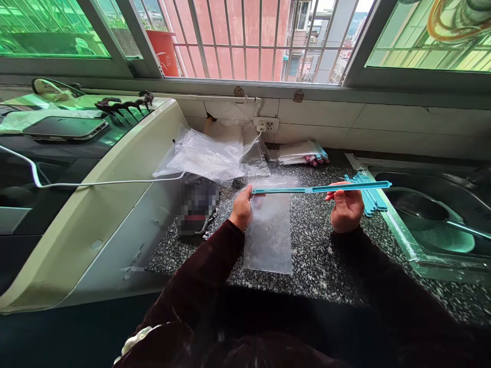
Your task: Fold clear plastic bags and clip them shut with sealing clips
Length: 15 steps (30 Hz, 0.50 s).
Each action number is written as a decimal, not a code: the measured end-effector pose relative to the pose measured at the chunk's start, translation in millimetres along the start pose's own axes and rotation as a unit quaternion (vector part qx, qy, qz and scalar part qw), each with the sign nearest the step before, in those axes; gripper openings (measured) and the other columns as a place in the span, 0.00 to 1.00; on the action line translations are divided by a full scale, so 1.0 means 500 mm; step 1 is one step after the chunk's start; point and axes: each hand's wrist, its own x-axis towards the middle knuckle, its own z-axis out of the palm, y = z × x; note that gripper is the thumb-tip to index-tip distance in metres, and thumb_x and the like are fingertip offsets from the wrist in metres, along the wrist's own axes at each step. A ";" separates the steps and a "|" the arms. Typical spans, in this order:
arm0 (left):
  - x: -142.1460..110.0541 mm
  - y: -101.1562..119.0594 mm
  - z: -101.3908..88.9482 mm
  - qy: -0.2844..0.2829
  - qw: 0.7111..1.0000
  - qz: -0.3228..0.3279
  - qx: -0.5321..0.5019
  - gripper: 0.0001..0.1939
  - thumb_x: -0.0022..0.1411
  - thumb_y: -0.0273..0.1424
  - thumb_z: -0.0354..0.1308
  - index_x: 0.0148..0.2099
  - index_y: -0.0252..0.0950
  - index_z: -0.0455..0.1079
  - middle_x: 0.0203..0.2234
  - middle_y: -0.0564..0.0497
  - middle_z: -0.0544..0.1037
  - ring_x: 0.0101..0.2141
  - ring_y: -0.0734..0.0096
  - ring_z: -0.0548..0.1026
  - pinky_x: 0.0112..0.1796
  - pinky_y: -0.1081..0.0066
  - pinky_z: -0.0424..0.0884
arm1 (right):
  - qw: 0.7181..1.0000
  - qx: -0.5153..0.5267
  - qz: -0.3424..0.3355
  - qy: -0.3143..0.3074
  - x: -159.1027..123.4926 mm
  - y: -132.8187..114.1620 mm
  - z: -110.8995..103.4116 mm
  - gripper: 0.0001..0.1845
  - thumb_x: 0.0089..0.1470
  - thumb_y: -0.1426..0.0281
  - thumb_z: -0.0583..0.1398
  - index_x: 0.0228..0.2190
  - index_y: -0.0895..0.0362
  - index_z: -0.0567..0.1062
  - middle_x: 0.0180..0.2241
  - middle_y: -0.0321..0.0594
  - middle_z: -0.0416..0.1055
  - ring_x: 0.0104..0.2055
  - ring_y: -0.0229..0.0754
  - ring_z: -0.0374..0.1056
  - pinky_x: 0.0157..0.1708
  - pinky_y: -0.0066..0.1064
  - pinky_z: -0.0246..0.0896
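Head view: the left hand (241, 209) has its grip closed on the left end of a slim blue strip (282, 190), while the right hand (347, 209) pinches the strip's wider half with thumb and fingertips, short of its far end. The strip stretches nearly level across the upper part of a clear bag (268, 240), with a joint between its 2 halves just to the right of the bag. The left fingers also seem to hold the bag's left edge, their tips partly showing through the plastic; whether the film sits inside the strip cannot be told. For good handling, the strip wants to lie straight and square to the bag's top edge, with light, even support at both ends so that the joint does not twist. The film should be smooth and free of folds where the strip crosses it, since thin plastic creases and slips easily. The bag hangs over the speckled table (318, 266), between a pile of clear plastic (209, 153) and a heap of blue strips (370, 197) beside the sink (399, 240). A stack of bags with blue and pink edges (301, 153) lies near the wall. No brand or label is readable: the pale mark on the red pot (163, 51) outside is too small to make out, and the dark object (197, 207) left of the bag is pixelated.
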 end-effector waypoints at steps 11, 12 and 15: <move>0.015 0.004 -0.012 0.004 1.000 0.023 -0.002 0.13 0.59 0.34 0.50 0.26 0.32 0.66 0.15 0.53 0.70 0.14 0.80 0.62 0.16 0.77 0.56 | 0.999 -0.007 0.039 -0.005 -0.009 0.000 0.005 0.08 0.52 0.62 0.59 0.30 0.55 0.71 0.25 0.33 0.66 0.22 0.32 0.61 0.20 0.26 0.60; 0.015 0.005 -0.012 0.005 1.000 0.023 -0.006 0.12 0.59 0.33 0.51 0.27 0.32 0.67 0.16 0.53 0.70 0.14 0.79 0.62 0.17 0.77 0.57 | 0.999 -0.013 0.043 -0.006 -0.010 0.000 0.004 0.08 0.52 0.62 0.59 0.30 0.55 0.71 0.25 0.33 0.66 0.22 0.32 0.62 0.20 0.26 0.61; 0.017 0.006 -0.012 0.005 1.000 0.025 -0.018 0.12 0.59 0.32 0.50 0.27 0.31 0.67 0.16 0.53 0.70 0.15 0.79 0.64 0.18 0.77 0.59 | 0.999 -0.023 0.047 -0.011 -0.011 0.002 0.003 0.09 0.51 0.62 0.59 0.30 0.55 0.71 0.26 0.33 0.67 0.22 0.32 0.61 0.21 0.27 0.61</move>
